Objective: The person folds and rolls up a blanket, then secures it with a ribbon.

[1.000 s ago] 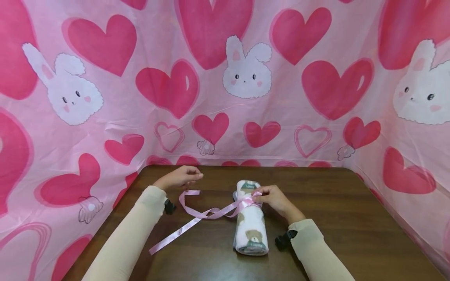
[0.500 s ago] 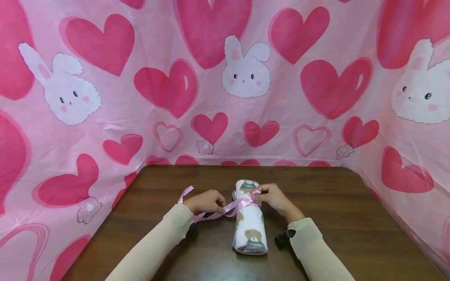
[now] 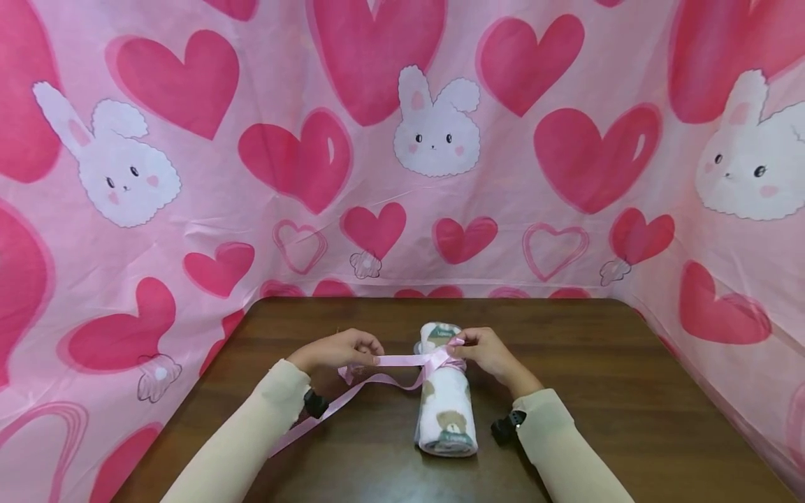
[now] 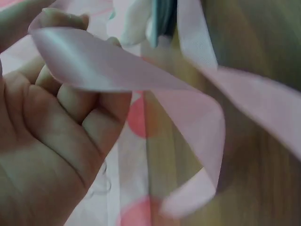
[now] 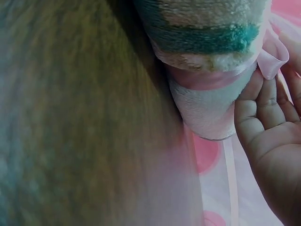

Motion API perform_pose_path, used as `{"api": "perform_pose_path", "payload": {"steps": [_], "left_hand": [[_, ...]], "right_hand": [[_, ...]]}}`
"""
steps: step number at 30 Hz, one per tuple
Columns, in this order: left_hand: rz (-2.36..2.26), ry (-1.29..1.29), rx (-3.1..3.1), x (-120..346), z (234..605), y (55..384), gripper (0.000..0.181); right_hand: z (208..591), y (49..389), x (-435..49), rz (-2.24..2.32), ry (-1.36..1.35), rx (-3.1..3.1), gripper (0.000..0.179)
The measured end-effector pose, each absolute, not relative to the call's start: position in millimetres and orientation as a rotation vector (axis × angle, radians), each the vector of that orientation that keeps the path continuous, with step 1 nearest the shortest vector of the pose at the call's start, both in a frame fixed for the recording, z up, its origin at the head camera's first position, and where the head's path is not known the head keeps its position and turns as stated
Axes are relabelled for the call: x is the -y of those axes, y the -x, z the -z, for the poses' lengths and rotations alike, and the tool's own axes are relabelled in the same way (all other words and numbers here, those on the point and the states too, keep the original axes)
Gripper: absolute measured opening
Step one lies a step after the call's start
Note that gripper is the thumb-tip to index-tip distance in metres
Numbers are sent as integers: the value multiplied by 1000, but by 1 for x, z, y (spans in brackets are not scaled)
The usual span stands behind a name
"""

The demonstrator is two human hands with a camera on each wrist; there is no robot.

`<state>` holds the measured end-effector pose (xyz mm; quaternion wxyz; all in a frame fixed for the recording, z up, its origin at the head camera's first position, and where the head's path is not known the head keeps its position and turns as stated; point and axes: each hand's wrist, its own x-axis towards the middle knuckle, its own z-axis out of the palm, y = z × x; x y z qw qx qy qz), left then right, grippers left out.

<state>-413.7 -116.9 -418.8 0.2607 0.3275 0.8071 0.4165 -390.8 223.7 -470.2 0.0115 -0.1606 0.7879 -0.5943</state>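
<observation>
A rolled white towel (image 3: pixel 448 412) with bear prints lies on the table, its length running away from me. Pink satin ribbon (image 3: pixel 402 360) is wrapped round its upper part. My left hand (image 3: pixel 344 349), left of the roll, pinches one ribbon tail and holds it taut; the tail's loose end (image 4: pixel 188 195) twists down past the palm in the left wrist view. At the wrap, my right hand (image 3: pixel 493 356) pinches a small ribbon loop (image 5: pixel 273 59) against the roll's right side. A second tail (image 3: pixel 352 395) trails toward the lower left, partly behind the left wrist.
The brown wooden table (image 3: pixel 597 391) extends on both sides of the roll. A pink cloth (image 3: pixel 503 181) with hearts and rabbits hangs along its back and sides. Black wrist straps (image 3: pixel 506 427) sit under both sleeves.
My left hand moved right to the ribbon near the roll, then drew back left with one tail, which is now stretched straight. My right hand stays at the loop.
</observation>
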Motion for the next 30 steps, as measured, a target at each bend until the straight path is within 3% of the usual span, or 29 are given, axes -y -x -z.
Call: {"api": "perform_pose_path", "payload": {"steps": [14, 24, 30], "left_hand": [[-1326, -897, -2005, 170, 377, 426, 28], [-761, -973, -2460, 103, 450, 398, 23], [-663, -1039, -2511, 93, 463, 388, 27]], "right_hand": [[470, 391, -225, 1822, 488, -2456, 15], [469, 392, -225, 1769, 489, -2476, 12], [449, 378, -220, 1751, 483, -2454, 11]]}}
